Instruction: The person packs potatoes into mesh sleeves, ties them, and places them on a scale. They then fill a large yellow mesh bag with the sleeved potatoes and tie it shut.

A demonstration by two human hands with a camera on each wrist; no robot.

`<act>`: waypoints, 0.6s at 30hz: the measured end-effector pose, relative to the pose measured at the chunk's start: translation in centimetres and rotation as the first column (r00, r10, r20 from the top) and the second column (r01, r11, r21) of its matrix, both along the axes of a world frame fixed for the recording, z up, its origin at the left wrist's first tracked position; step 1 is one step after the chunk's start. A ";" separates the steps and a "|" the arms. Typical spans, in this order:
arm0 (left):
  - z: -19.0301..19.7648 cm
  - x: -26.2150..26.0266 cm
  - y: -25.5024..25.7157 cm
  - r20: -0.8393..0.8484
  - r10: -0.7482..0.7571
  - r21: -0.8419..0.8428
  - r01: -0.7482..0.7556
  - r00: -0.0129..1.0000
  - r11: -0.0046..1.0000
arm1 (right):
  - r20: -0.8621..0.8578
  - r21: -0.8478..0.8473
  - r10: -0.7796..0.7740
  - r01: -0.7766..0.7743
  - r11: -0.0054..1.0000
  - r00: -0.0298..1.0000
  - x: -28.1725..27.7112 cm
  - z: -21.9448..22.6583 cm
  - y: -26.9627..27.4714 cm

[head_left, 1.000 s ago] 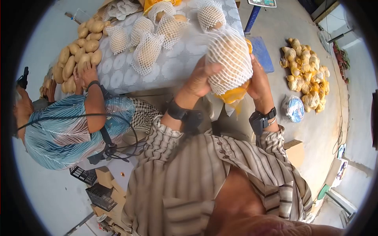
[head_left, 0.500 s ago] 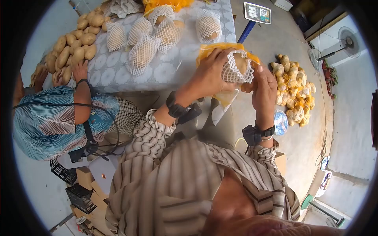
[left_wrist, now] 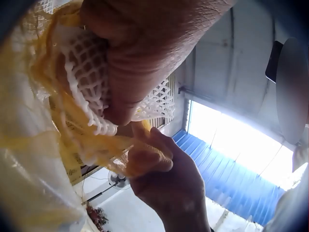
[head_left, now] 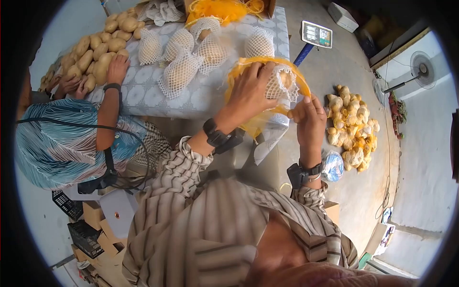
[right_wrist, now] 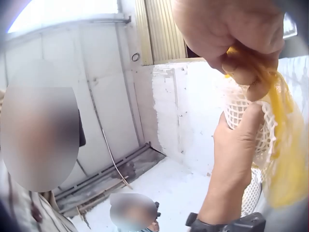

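Note:
My left hand (head_left: 247, 95) grips a tan, potato-like piece in a white foam net (head_left: 273, 90), just past the table's near right corner. A yellow mesh bag (right_wrist: 289, 169) wraps part of the net and hangs below it. My right hand (head_left: 311, 123) pinches the bag's yellow rim beside the foam net's open end. In the left wrist view, the right fingers (left_wrist: 149, 162) hold the thin mesh below the foam net's edge. The left thumb (right_wrist: 251, 121) presses along the net in the right wrist view.
Several foam-netted pieces (head_left: 180, 71) lie on the patterned table (head_left: 143, 100). Bare tan pieces (head_left: 114, 45) are piled at left, where another person's hand (head_left: 117, 71) rests. Orange nets (head_left: 224, 10) fill a box behind. A scale (head_left: 316, 34) and bagged produce (head_left: 351, 129) are at right.
The netted piece has turned from upright to its open end facing right, and the yellow bag now spreads around it. My right hand has shifted from the piece's side to the bag's rim.

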State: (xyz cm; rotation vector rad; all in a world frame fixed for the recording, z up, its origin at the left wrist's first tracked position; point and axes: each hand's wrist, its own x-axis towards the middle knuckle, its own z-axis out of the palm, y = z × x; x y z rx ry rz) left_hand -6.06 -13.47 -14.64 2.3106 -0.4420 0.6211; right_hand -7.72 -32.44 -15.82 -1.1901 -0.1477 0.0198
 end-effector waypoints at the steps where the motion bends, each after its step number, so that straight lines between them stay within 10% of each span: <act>1: 0.2 -0.2 0.0 -0.001 -0.019 0.023 0.019 1.000 1.000 | 0.032 0.081 -0.014 0.011 0.997 0.999 0.1 0.5 0.1; 7: 0.5 -0.8 -0.7 -0.100 -0.108 0.178 0.124 0.989 0.976 | 0.069 0.213 -0.004 -0.011 0.977 0.998 -0.2 1.9 -0.1; 11: 0.6 0.9 0.4 -0.295 -0.051 0.313 0.146 0.954 0.938 | 0.222 -0.061 0.275 -0.269 0.961 0.935 -3.4 3.5 1.0; 13: -1.1 1.1 2.6 0.319 -0.369 0.188 0.323 0.873 0.928 | 0.218 -0.174 0.393 -0.361 0.916 0.893 -4.2 4.0 1.5; 17: -1.7 1.0 2.5 -0.034 -0.504 -0.461 0.434 0.863 0.774 | 0.197 -0.105 0.489 -0.477 0.872 0.850 -4.5 4.2 1.7; 18: -2.3 2.2 2.3 -0.009 -0.431 -0.154 0.425 0.902 0.892 | 0.224 -0.090 0.511 -0.505 0.859 0.830 -4.5 4.0 1.7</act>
